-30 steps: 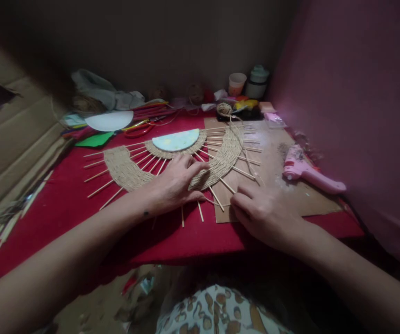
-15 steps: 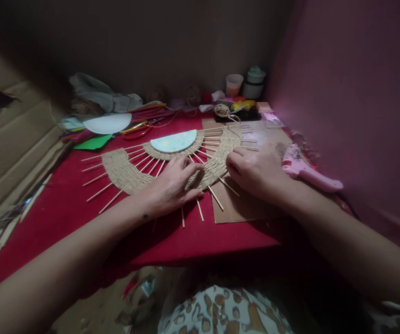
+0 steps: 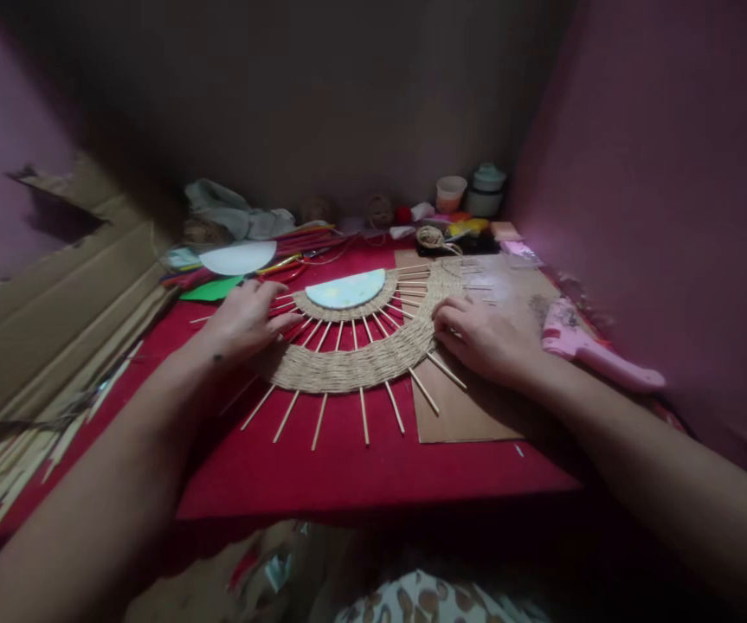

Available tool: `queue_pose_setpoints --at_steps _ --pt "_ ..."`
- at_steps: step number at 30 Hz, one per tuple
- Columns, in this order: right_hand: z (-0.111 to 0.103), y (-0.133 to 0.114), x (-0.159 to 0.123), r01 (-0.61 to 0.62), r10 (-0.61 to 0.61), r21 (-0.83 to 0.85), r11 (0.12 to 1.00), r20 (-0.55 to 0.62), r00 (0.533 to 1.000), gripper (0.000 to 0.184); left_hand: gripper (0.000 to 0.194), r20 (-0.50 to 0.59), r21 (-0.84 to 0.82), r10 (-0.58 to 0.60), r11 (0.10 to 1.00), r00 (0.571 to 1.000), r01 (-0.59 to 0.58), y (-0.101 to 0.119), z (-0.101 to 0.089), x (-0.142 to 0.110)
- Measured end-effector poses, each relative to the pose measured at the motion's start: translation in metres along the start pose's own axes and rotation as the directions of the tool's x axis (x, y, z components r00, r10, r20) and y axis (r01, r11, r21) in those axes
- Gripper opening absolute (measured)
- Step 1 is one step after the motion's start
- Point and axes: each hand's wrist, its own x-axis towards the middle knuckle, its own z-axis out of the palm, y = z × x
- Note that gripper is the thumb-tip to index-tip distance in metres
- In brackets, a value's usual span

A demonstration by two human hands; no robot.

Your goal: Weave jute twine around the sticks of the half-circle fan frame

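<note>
A half-round woven piece (image 3: 353, 368) lies on the red cloth, with a wide band of twisted tan twine woven across thin wooden sticks that fan outward. At its centre, a pale blue half-circle (image 3: 347, 290) with faint yellow marks is edged by a narrower twine band. My left hand (image 3: 247, 316) rests over the left end of the wide band, thumb and forefinger apart. On the right side, my right hand (image 3: 480, 333) has its fingers curled at the outer edge of the band, gripping it. Its fingertips are partly hidden.
Beneath the right side lies a cardboard sheet (image 3: 477, 411), with a pink glue gun (image 3: 597, 350) beside it. A twine coil (image 3: 429, 238), scissors (image 3: 292, 270), a white half-disc (image 3: 240, 258) and a cup (image 3: 451, 194) sit further back. Loose sticks (image 3: 16, 484) lie left, by folded cardboard (image 3: 54, 329).
My left hand has moved left, from the band's lower middle to its left end, uncovering the middle. My right hand stays at the band's right side. The camera view has shifted slightly.
</note>
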Motion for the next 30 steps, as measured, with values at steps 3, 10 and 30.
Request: queue_pose_setpoints --at_steps 3,10,30 --pt "0.001 -0.004 0.0 -0.013 0.013 -0.038 0.999 -0.003 1.0 0.017 0.047 0.046 -0.009 0.032 0.999 0.998 -0.032 -0.002 0.006 0.003" --pt "0.002 -0.02 -0.003 -0.009 0.01 0.061 0.998 -0.015 1.0 0.014 0.043 -0.015 -0.176 0.121 0.977 0.992 -0.122 0.032 0.006 -0.003" --pt "0.008 -0.063 -0.001 -0.02 0.015 0.066 0.998 0.074 0.997 0.015 0.02 0.125 -0.645 0.535 0.684 0.836 -0.341 0.082 -0.026 -0.036"
